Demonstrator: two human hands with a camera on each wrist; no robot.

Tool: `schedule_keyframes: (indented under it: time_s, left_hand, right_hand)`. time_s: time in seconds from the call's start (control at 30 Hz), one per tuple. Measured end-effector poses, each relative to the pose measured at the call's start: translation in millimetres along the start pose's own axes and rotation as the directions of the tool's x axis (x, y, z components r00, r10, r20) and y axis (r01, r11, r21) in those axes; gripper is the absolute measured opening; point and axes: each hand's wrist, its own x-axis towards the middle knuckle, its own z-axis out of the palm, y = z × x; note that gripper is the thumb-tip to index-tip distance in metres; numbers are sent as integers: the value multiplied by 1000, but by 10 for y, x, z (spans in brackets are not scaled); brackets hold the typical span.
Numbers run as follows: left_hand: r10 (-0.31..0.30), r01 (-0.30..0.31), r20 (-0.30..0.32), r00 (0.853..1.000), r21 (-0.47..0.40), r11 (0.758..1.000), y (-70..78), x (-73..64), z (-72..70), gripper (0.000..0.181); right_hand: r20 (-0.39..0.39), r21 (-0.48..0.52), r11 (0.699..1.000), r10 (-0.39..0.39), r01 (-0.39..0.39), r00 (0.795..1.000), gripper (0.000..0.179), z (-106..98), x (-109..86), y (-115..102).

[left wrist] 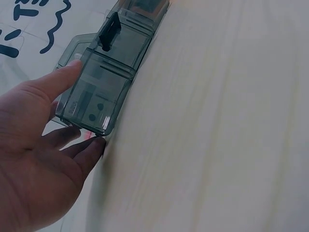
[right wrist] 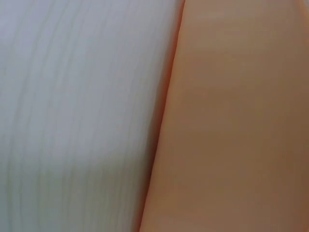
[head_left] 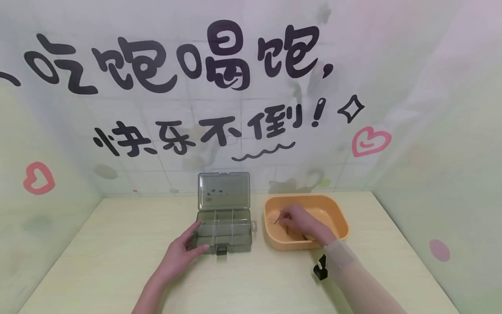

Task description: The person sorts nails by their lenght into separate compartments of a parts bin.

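Though indistinct, thin piece [head_left: 276, 221] (in fingers [head_left: 285, 213]).

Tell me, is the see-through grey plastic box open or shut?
Open. In the head view, the see-through grey plastic box has its lid raised behind its compartments.

There is one left hand [head_left: 182, 249], one right hand [head_left: 300, 221], one divided box [head_left: 241, 240], one orange tub [head_left: 290, 245], one surface [head_left: 235, 285] and two pink hearts [head_left: 45, 187] [head_left: 368, 143].

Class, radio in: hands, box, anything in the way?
Left hand grips box, lid open. Right hand inside tub, at thin item; pinch unclear. Tub wall stands between right hand and box.
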Motion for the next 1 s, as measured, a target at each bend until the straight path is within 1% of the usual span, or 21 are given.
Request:
schedule_keyframes:
  time_s: [0.2, 0.3, 0.4, 0.53, 0.7, 0.8, 1.0]
  left_hand:
    - [10, -10, -2, 1000, -5, 1000, -9, 1, -2, 80]
    - [9, -9, -2, 1000, -9, 1000, -13, 2, -1, 80]
    - [8, -8, -1, 1000, -11, 1000, -13, 5, -1, 80]
    - [3, -3, -1, 1000, -8, 1000, -10, 5, 2, 80]
    - [0, 0, -1, 1000, -4, 1000, -10, 1, 2, 80]
    - [6, -6, -2, 1000, 0, 1000, -21, 0, 1, 80]
    - [26, -26, -7, 1000, 2, 1000, -40, -2, 9, 79]
  right_hand:
    - [-41, -43, 998, -45, 44, 998, 11, -1, -6, 12]
    - [-51, -52, 998, -42, 39, 998, 12, -3, -15, 8]
    - [-54, -39, 999, -37, 34, 998, 13, -3, -29, -3]
    - [-50, -8, 1000, -16, 16, 999, 13, -2, -49, -17]
    - [-76, -1, 1000, 18, -18, 997, 13, 12, -66, -39]
    - [-101, 1, 1000, 17, -17, 995, 13, 21, -67, -59]
    - [-134, -35, 999, -21, 16, 991, 16, 36, -75, -77]
